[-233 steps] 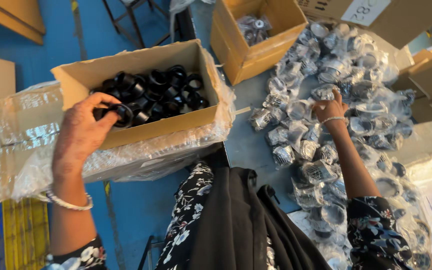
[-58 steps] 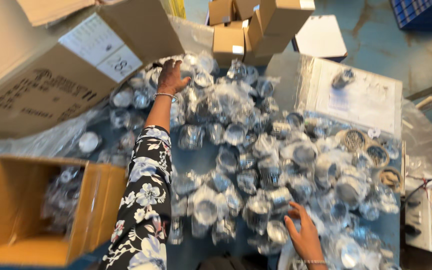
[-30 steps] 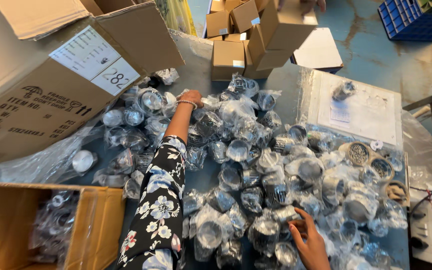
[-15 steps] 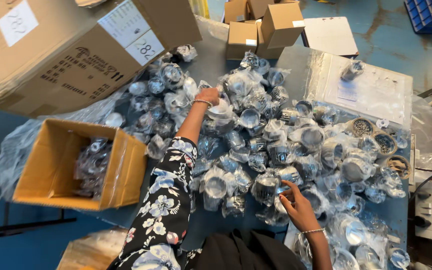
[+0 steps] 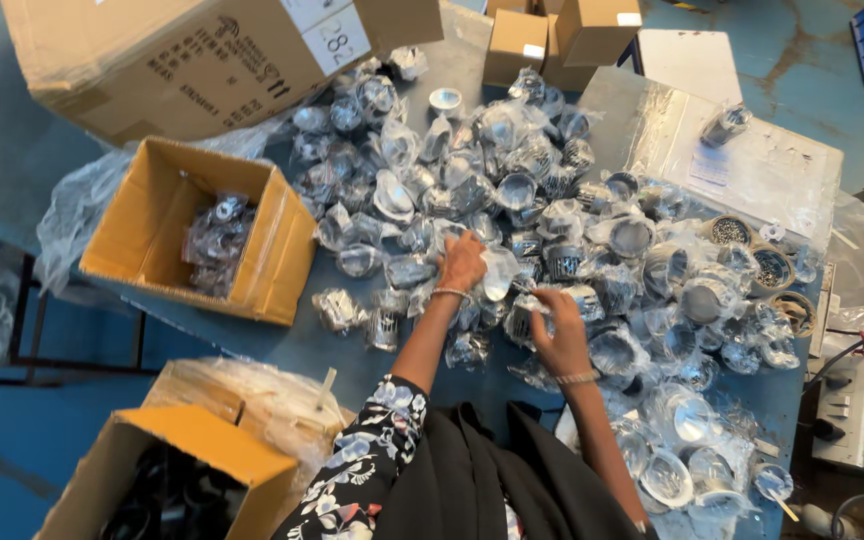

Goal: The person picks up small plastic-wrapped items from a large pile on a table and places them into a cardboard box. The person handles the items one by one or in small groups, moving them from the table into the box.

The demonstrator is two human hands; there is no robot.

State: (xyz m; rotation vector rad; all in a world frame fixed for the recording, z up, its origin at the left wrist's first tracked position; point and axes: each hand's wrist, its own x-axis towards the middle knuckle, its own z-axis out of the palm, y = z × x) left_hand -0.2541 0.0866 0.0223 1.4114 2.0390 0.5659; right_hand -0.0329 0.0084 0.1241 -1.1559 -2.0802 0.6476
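Note:
A large heap of round metal parts in clear plastic bags (image 5: 512,190) covers a blue table (image 5: 292,345). My left hand (image 5: 462,262), with a bangle on the wrist and a floral sleeve behind it, reaches into the middle of the heap and closes on a bagged part (image 5: 497,272). My right hand (image 5: 557,332) lies just to the right of it. Its fingers curl over another bagged part (image 5: 524,318) at the near edge of the heap, and I cannot make out whether it grips. The two hands are a few fingers' width apart.
An open cardboard box (image 5: 282,250) with several bagged parts stands left of the heap. A large closed carton (image 5: 202,50) lies behind it. A box of black parts (image 5: 202,450) sits near left. Small boxes (image 5: 552,35) and a plastic-covered board (image 5: 752,165) are beyond.
My left hand has drawn back from the far side of the heap to its middle. My right hand has moved up and left toward it. The view has shifted, showing the boxes on the left.

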